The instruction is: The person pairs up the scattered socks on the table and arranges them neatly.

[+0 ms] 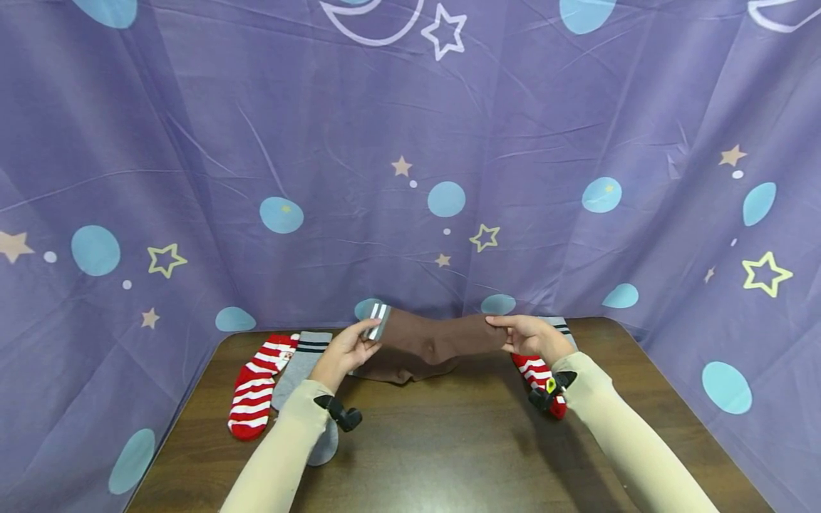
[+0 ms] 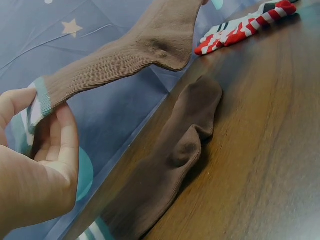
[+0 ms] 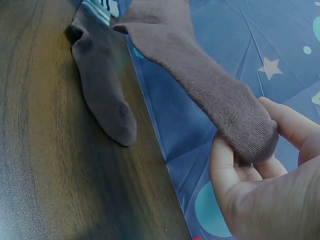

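A brown sock [image 1: 442, 336] with a striped grey-and-white cuff is stretched sideways above the table between both hands. My left hand [image 1: 349, 348] pinches its cuff, thumb on one side and fingers on the other. At the opposite end, the toe [image 3: 255, 135] is gripped by my right hand [image 1: 529, 335]. Beneath it a second brown sock [image 2: 165, 155] lies on the table, heel bunched up, with its striped cuff [image 2: 96, 231] toward the left.
Left on the wooden table [image 1: 436, 442] lie a red-and-white striped sock [image 1: 252, 395] and a grey sock [image 1: 301, 363] with dark stripes. Another red-and-white sock [image 1: 532, 370] and a grey cuff [image 1: 560, 325] are partly behind my right hand. A purple patterned curtain [image 1: 359, 178] hangs behind the table.
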Demonstrator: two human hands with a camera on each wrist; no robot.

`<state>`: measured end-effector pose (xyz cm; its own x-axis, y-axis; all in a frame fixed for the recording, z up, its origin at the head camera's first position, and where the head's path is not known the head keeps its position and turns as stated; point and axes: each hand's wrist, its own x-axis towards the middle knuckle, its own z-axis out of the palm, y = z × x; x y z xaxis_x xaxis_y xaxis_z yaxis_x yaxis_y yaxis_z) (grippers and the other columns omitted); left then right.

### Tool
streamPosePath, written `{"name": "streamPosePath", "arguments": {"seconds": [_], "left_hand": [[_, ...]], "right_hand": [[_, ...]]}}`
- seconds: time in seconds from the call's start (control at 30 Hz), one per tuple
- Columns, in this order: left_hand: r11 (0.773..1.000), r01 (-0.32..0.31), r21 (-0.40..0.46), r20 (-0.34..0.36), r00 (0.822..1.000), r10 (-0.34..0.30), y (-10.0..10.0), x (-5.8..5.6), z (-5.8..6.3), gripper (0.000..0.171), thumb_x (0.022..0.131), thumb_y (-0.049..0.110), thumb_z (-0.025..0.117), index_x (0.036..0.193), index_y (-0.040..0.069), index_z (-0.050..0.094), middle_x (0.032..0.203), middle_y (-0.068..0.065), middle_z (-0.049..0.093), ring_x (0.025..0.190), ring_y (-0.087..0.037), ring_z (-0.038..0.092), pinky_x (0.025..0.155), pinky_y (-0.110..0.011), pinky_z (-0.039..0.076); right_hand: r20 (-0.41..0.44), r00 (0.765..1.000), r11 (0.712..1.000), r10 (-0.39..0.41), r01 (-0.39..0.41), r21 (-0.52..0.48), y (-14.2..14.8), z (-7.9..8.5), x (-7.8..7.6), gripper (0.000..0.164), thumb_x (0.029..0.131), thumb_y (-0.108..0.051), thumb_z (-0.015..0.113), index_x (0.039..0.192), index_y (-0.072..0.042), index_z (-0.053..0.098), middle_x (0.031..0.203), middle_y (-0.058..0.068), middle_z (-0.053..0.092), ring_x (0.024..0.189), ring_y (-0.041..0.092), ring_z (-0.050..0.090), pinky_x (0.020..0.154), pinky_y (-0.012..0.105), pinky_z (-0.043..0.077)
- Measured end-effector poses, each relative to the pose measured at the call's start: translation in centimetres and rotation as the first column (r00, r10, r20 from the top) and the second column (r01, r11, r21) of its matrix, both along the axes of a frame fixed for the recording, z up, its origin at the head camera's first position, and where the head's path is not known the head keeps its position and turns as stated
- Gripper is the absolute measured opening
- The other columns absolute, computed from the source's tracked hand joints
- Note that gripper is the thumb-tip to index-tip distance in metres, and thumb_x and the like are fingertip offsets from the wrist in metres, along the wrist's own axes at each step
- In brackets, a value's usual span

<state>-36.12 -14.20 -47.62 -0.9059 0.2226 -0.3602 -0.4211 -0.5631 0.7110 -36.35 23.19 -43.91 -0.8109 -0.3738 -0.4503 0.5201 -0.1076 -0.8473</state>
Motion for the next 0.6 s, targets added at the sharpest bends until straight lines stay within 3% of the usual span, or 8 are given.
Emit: {"name": "streamPosePath", "arguments": {"seconds": [0.1,0.2,0.47,0.6], "left_hand": [[0.999,0.026,-0.027,0.003,1.000,-0.026,-0.3,-0.1,0.0,0.017,0.101,0.005,0.053,0.117,0.006,0.048,0.087,0.001,0.069,0.082,-0.010,0.067,0.092,-0.028,0.051],[0.997,0.060,-0.057,0.001,0.998,-0.060,-0.6,-0.1,-0.1,0.019,0.101,0.004,0.053,0.119,0.006,0.047,0.088,0.000,0.068,0.082,-0.011,0.067,0.079,-0.026,0.054],[0.980,0.157,-0.119,-0.030,0.986,-0.162,-1.4,0.4,0.1,0.015,0.100,0.006,0.051,0.115,0.004,0.049,0.087,0.001,0.068,0.081,-0.010,0.066,0.076,-0.025,0.056],[0.975,0.178,-0.133,-0.022,0.983,-0.183,-1.6,0.3,0.0,0.013,0.101,0.008,0.051,0.113,0.003,0.049,0.086,0.000,0.068,0.079,-0.011,0.066,0.074,-0.024,0.057]], "right_hand": [[0.006,1.000,1.000,-0.006,0.007,-0.017,0.2,0.1,0.1,0.021,0.106,-0.014,0.053,0.091,-0.015,0.066,0.080,-0.003,0.076,0.078,0.010,0.072,0.078,0.026,0.061],[0.012,1.000,1.000,-0.007,0.007,-0.018,0.3,0.1,0.0,0.022,0.107,-0.014,0.052,0.091,-0.014,0.067,0.080,-0.003,0.076,0.078,0.010,0.072,0.078,0.026,0.061],[0.017,1.000,1.000,0.010,-0.009,-0.024,0.5,0.1,-0.1,0.028,0.107,-0.014,0.051,0.088,-0.015,0.071,0.081,-0.002,0.076,0.079,0.010,0.073,0.078,0.026,0.061],[0.014,1.000,1.000,0.014,-0.014,-0.019,0.6,0.1,-0.1,0.029,0.107,-0.014,0.050,0.087,-0.015,0.071,0.081,-0.003,0.077,0.079,0.010,0.073,0.078,0.026,0.061]]}}
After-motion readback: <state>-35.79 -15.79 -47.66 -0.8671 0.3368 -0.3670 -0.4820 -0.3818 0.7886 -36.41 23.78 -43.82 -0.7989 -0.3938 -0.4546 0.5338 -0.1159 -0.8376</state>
